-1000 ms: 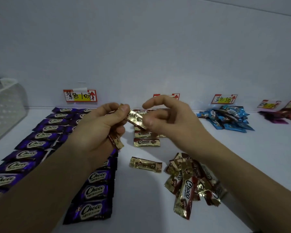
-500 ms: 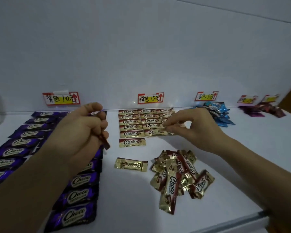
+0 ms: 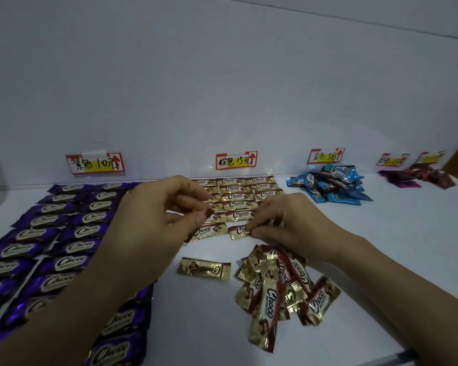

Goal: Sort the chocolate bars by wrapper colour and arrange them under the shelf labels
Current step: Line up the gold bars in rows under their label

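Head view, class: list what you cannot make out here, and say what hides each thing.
- Head view: the left hand pinches a wrapper end; its fingers hide the rest.
- The right hand pinches and hides one end of the front gold bar.
- The far-right labels: too small and blurred to read.
- The purple bars: cut off by the left and bottom edges, partly under the left arm.

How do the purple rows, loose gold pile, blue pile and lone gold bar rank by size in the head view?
1. purple rows
2. loose gold pile
3. blue pile (farther back, so 2 versus 3 unsure)
4. lone gold bar
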`<state>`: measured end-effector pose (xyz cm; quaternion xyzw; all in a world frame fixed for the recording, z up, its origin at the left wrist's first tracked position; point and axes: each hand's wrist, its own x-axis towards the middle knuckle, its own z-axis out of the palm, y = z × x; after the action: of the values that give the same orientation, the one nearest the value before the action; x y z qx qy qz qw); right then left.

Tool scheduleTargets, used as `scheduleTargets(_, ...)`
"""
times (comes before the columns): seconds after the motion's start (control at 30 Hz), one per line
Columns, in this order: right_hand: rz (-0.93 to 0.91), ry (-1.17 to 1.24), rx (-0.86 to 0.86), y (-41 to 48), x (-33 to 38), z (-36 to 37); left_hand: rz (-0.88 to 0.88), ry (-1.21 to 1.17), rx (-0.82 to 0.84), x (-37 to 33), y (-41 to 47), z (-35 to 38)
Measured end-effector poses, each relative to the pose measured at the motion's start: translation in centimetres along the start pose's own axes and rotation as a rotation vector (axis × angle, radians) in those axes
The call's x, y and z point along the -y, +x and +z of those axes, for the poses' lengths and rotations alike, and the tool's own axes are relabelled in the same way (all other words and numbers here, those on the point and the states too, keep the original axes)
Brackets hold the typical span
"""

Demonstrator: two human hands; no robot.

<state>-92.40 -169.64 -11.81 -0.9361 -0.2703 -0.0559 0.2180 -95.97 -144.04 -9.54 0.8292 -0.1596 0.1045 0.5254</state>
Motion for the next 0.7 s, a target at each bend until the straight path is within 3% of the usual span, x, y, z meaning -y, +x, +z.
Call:
scheduleTargets(0.47, 0.049, 0.006, -0.066, 0.3, -0.1, 0.5, -0.063, 0.007, -0.092, 0.5, 0.4, 0.0)
scheduleTargets(0.6, 0.096, 0.509, -0.244, 0.0, 1.2, -0.4, -0.086, -0.053, -0.077, 0.3, 0.5, 0.2)
scheduleTargets(0.7, 0.051, 0.7, -0.178, -0.2, 2.5, -0.7, -0.119, -0.132, -0.03, 0.3, 0.4, 0.8)
